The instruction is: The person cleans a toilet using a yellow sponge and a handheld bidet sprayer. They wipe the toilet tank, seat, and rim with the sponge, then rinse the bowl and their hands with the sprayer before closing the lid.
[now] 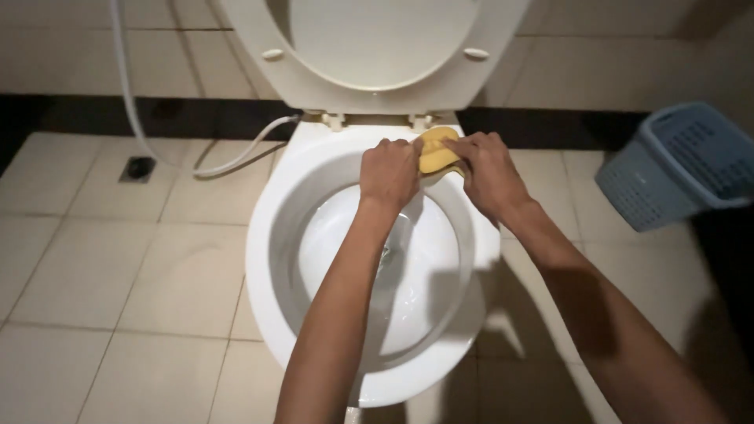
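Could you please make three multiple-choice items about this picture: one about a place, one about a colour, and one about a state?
1. Where do both hands press the cloth?
A. on the back rim of the toilet bowl, near the hinges
B. on the floor drain
C. inside the basket

2. What colour is the cloth?
A. green
B. yellow
C. red

3. In what state is the toilet seat?
A. lowered onto the bowl
B. removed and lying on the floor
C. raised upright

Answers:
1 A: the left hand and right hand meet on the cloth at the rear of the toilet bowl rim.
2 B: the cloth between the hands is yellow.
3 C: the toilet seat stands up behind the bowl, far from the blue basket and hose.
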